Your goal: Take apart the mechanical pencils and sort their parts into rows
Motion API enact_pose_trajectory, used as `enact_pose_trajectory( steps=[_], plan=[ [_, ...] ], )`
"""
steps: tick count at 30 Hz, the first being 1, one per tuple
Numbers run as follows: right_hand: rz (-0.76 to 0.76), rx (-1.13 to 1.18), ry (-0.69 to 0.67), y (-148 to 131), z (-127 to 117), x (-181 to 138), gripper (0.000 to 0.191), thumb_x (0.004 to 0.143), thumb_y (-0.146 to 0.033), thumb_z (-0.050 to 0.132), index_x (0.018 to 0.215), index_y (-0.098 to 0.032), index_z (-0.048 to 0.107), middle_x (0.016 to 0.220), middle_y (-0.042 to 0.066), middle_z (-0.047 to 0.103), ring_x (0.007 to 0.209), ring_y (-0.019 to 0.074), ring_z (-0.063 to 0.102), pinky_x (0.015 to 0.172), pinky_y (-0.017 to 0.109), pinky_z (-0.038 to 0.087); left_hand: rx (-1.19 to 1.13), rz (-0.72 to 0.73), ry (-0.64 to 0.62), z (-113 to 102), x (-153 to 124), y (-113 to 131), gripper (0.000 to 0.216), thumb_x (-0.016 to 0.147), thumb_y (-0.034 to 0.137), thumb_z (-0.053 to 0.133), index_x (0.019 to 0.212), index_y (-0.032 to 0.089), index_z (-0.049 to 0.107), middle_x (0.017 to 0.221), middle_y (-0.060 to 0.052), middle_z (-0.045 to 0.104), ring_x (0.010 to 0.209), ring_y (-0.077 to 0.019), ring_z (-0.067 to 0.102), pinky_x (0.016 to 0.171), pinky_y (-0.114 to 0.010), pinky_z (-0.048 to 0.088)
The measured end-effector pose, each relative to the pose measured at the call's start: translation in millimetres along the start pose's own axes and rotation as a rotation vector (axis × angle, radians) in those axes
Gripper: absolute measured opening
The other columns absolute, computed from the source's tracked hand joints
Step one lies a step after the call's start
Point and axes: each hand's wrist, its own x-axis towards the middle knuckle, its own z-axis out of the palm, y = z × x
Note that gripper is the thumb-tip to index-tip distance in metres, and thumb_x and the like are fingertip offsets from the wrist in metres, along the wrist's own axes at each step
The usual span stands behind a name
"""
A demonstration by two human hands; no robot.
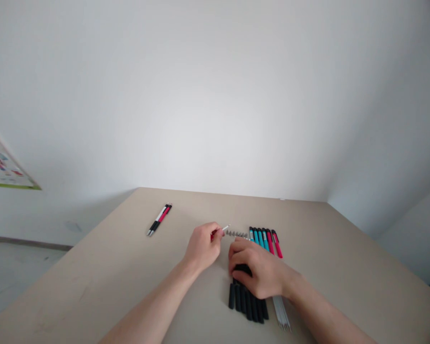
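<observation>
My left hand (pixel 203 246) is closed round a red pen part with a white refill tip (pixel 225 228) poking out to the right. My right hand (pixel 260 270) rests curled over a row of black pen grips (pixel 247 302), its fingertips near a line of small metal tips (pixel 236 233). Whether it pinches one of them is hidden. Beside these lie several teal and red pen barrels (pixel 265 239) side by side. White refills (pixel 281 313) stick out from under my right wrist.
Two finished pens (pixel 159 219), one white and one red with black grips, lie together at the far left of the beige table (pixel 103 267). A white wall stands behind the table, with a poster (pixel 0 167) at the left edge.
</observation>
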Motion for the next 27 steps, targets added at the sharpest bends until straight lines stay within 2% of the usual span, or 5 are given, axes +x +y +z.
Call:
enact_pose_trajectory(
  steps=[5, 13, 21, 24, 27],
  plan=[
    [0.334, 0.058, 0.364, 6.1, -1.6, 3.1, 0.018, 0.085, -0.030, 0.052, 0.082, -0.016, 0.062, 0.071, 0.002, 0.059, 0.063, 0.0131, 0.050, 0.059, 0.025, 0.037, -0.020, 0.140, -0.074, -3.8, -3.1, 8.7, 0.025, 0.088, 0.024, 0.041, 0.074, 0.017, 0.061, 0.070, -0.002, 0.061, 0.064, -0.0130, 0.051, 0.058, -0.022, 0.034],
    [0.357, 0.069, 0.459, 18.3, -12.7, -1.9, 0.021, 0.086, -0.030, 0.051, 0.076, -0.017, 0.064, 0.069, 0.002, 0.062, 0.063, 0.0131, 0.054, 0.061, 0.024, 0.039, 0.064, 0.189, -0.116, -7.6, -4.6, 9.4, 0.024, 0.087, 0.024, 0.045, 0.070, 0.018, 0.061, 0.066, -0.001, 0.058, 0.060, -0.0121, 0.048, 0.055, -0.021, 0.031],
    [0.090, -0.145, 0.274, 14.4, -20.7, -7.7, 0.015, 0.085, -0.021, 0.052, 0.077, -0.017, 0.064, 0.077, 0.006, 0.058, 0.076, 0.0169, 0.051, 0.066, 0.028, 0.038, 0.018, 0.261, -0.174, -7.6, -7.1, 15.3, 0.022, 0.087, 0.025, 0.046, 0.074, 0.019, 0.063, 0.072, -0.001, 0.062, 0.063, -0.0116, 0.051, 0.059, -0.020, 0.033],
    [0.172, -0.167, 0.187, 6.0, -23.9, -8.1, 0.016, 0.082, -0.017, 0.050, 0.071, -0.016, 0.062, 0.066, 0.003, 0.057, 0.064, 0.0135, 0.049, 0.059, 0.025, 0.035, 0.026, 0.211, -0.177, -11.0, -7.8, 19.2, 0.021, 0.087, 0.028, 0.046, 0.079, 0.019, 0.063, 0.070, -0.001, 0.062, 0.061, -0.0119, 0.051, 0.057, -0.021, 0.033],
    [0.394, -0.199, 0.100, 4.6, -38.0, -15.4, 0.019, 0.075, -0.014, 0.049, 0.059, -0.016, 0.059, 0.052, 0.001, 0.054, 0.048, 0.0097, 0.044, 0.050, 0.022, 0.030, 0.115, 0.141, -0.184, -15.0, -7.1, 16.7, 0.025, 0.085, 0.027, 0.046, 0.068, 0.018, 0.061, 0.056, 0.001, 0.056, 0.051, -0.0118, 0.047, 0.052, -0.022, 0.029]
  ],
)
